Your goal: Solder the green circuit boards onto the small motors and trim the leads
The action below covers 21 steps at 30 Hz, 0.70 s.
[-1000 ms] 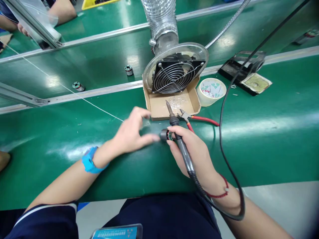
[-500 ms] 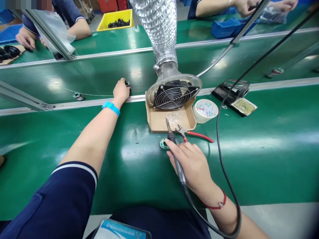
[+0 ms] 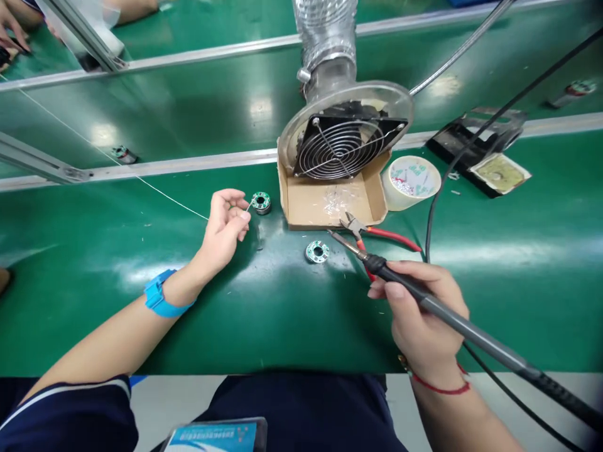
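Note:
My left hand (image 3: 226, 226) pinches a thin solder wire (image 3: 172, 199), whose short end sticks out past the fingertips. That end reaches the edge of a round part topped with a green ring circuit board (image 3: 260, 201); whether they touch I cannot tell. In my right hand (image 3: 424, 307) is a soldering iron (image 3: 452, 320), held like a pen, its metal tip pointing up and left. Just left of the tip lies a second ring circuit board (image 3: 317, 252). Red-handled side cutters (image 3: 393, 235) lie behind the iron, their jaws at the cardboard tray's front edge.
A fume extractor fan (image 3: 342, 150) on a foil duct hangs over a cardboard tray (image 3: 301, 207). To its right are a tape roll (image 3: 412, 182) and a soldering iron stand (image 3: 480, 150). Another round part (image 3: 124, 154) sits behind the metal rail. A co-worker's hand (image 3: 14, 31) shows upper left.
My left hand has come back from the rail toward me, and a round part now stands beside it. The right hand has moved right, away from the nearer ring board, turning the iron leftward.

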### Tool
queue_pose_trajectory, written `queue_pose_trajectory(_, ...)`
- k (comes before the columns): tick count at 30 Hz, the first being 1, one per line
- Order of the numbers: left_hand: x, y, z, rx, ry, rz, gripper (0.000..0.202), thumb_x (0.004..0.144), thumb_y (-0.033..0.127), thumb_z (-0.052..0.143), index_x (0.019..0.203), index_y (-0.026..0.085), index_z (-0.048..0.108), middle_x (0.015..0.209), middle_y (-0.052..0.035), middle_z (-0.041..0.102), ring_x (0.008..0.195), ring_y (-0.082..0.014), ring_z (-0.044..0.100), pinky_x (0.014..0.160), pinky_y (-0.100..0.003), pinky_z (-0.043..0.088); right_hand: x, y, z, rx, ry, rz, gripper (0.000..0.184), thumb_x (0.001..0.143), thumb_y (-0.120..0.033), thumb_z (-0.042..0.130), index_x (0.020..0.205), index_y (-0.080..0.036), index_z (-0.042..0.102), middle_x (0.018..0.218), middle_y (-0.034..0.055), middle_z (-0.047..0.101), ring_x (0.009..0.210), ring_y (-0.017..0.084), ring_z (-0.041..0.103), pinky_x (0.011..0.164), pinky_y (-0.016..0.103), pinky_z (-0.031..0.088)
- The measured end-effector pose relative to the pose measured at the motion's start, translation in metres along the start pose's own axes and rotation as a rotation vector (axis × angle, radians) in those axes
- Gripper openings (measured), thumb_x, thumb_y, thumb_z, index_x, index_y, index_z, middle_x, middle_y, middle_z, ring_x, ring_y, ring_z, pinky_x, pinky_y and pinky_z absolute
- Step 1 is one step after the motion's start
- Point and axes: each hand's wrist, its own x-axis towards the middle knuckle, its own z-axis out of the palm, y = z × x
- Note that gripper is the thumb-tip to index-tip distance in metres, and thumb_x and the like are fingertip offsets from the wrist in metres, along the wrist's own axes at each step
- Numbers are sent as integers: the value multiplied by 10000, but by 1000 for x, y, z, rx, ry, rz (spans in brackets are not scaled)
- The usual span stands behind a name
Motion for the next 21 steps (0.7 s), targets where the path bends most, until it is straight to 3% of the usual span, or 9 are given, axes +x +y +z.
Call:
queue_pose_trajectory(2, -15, 9, 10, -72, -101, -21, 137, 886, 276, 518, 1002, 211, 487, 882, 1, 524, 553, -70, 469, 469, -206, 389, 0, 0, -2, 57, -12, 16, 156, 870, -257, 685, 1022, -219, 682, 714, -15, 700, 560, 130, 678, 518, 260, 583)
queue_pose_trajectory(4, -25, 20, 20, 46, -257, 53, 31, 895, 198, 518, 917, 190, 538, 839, -2, 538, 618, -85, 511, 539, -219, 434, 0, 2, -3, 90, -20, 41, 119, 888, -264, 667, 998, -222, 683, 680, -26, 685, 543, 123, 668, 512, 255, 572)
queue_pose_trajectory(7, -30, 33, 34, 242, -395, 227, 148, 881, 84, 506, 946, 167, 610, 852, -13, 584, 725, -99, 550, 641, -233, 458, 0, 3, -1, 108, -27, 78, 93, 901, -265, 655, 978, -222, 684, 666, -35, 675, 526, 110, 652, 508, 250, 558)
queue_pose_trajectory(10, -29, 36, 41, 280, -435, 264, 238, 859, 25, 490, 1021, 153, 608, 814, 4, 587, 692, -84, 530, 626, -220, 443, -1, 0, 2, 102, -27, 98, 90, 896, -266, 666, 970, -217, 681, 665, -35, 677, 520, 104, 648, 498, 244, 549)
queue_pose_trajectory(21, -23, 35, 49, 280, -485, 224, 244, 868, 43, 491, 1056, 163, 589, 783, 21, 570, 649, -83, 503, 638, -228, 434, 0, -4, 4, 39, -87, 110, 100, 881, -261, 685, 974, -222, 683, 666, -30, 693, 525, 113, 663, 489, 246, 566)
